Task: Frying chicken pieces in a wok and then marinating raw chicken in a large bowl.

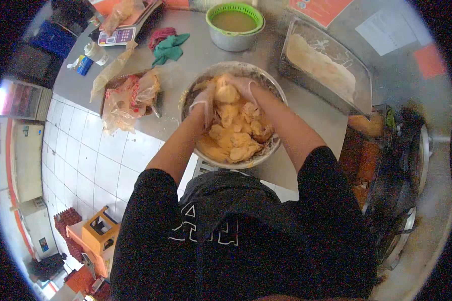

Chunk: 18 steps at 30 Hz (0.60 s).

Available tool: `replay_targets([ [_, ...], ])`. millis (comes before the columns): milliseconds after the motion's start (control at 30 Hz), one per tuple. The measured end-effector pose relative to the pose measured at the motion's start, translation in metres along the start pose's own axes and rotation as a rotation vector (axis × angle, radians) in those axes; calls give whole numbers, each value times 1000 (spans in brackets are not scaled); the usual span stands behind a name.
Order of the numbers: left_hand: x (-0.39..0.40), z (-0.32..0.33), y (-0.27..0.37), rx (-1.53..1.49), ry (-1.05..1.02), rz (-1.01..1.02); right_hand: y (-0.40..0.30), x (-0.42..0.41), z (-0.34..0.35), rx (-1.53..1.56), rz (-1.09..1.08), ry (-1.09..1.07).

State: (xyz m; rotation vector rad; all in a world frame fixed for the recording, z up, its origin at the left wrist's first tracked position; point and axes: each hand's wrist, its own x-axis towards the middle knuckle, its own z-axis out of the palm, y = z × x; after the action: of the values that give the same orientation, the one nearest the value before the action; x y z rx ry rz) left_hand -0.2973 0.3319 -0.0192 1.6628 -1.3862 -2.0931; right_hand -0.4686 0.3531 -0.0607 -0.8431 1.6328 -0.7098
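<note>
Both my hands reach into a wide round metal bowl (280, 94) of meat pieces (241, 145) that look like chicken, coated in a wet orange-yellow mix. Thin clear plastic gloves cover them. My left hand (206, 98) is at the far left inside the bowl, against the meat. Across from it, my right hand (245, 89) reaches in from the right, its fingers bent over the far pieces. One rounded piece (228, 94) lies between the two hands. Coating and meat hide most fingertips, so how firmly each hand grips does not show.
A clear tub of pale flour (320, 64) stands right of the bowl. Behind sits a metal pot with a green strainer (235, 20). Leftward are cloths (169, 45), a basket with plastic bags (130, 99), a bottle (96, 53) and a digital scale (116, 36). Pans (403, 225) stand at right.
</note>
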Motion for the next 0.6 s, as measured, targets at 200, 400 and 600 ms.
replay_targets([
  [200, -28, -27, -8, -431, -272, 191, -21, -53, -3, -679, -403, -4],
  [400, 53, -67, -102, 550, -293, 723, -48, -39, -8, -552, -254, -85],
  [600, -9, 13, -67, 717, 231, 170, -16, 25, 4, -752, -40, 118],
])
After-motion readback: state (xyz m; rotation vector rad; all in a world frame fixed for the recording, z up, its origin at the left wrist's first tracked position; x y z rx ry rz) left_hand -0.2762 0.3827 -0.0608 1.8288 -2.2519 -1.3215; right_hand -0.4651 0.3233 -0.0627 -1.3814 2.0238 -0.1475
